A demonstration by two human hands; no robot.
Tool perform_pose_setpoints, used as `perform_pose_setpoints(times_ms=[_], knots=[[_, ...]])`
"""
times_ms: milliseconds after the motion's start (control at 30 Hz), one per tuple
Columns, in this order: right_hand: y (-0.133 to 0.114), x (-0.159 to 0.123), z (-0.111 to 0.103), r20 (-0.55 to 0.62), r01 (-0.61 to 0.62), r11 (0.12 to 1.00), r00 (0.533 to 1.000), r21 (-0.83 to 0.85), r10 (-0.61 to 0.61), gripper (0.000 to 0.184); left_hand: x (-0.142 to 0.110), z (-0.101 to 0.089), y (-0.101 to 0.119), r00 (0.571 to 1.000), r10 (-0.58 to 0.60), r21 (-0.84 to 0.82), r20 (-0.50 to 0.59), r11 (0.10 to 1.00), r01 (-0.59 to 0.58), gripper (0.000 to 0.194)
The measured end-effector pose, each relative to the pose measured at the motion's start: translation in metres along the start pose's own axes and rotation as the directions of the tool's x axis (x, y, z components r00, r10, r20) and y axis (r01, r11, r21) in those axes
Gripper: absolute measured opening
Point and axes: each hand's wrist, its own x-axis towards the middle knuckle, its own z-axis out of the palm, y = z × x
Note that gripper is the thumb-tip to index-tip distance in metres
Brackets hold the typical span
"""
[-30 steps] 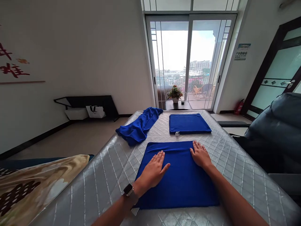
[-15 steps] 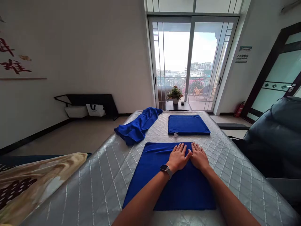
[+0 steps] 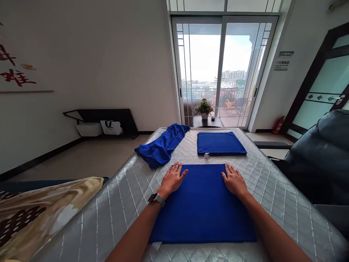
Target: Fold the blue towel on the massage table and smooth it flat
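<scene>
**Our left hand and right hand lie flat on a folded blue towel**

We rest them well apart at the towel's two far corners, fingers slightly spread and pressing down, clamped on nothing. The towel lies square on a quilted silver mattress cover, with a second folded blue towel just beyond it and a crumpled blue towel beside that one. A black-faced wristwatch sits on our left wrist.
</scene>
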Motion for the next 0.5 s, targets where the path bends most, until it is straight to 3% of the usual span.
perform_pose_setpoints(times_ms=[333,500], knots=[[0.0,-0.001,-0.002,0.008,-0.01,0.999,1.0,-0.043,0.011,0.069,0.002,0.007,-0.027,1.0,-0.021,-0.06,-0.014,0.998,0.02,0.074],[-0.004,-0.004,-0.007,0.014,-0.018,0.996,1.0,-0.091,0.02,0.068,-0.001,0.005,-0.023,0.998,-0.035,-0.055,-0.046,0.998,0.033,0.072]])
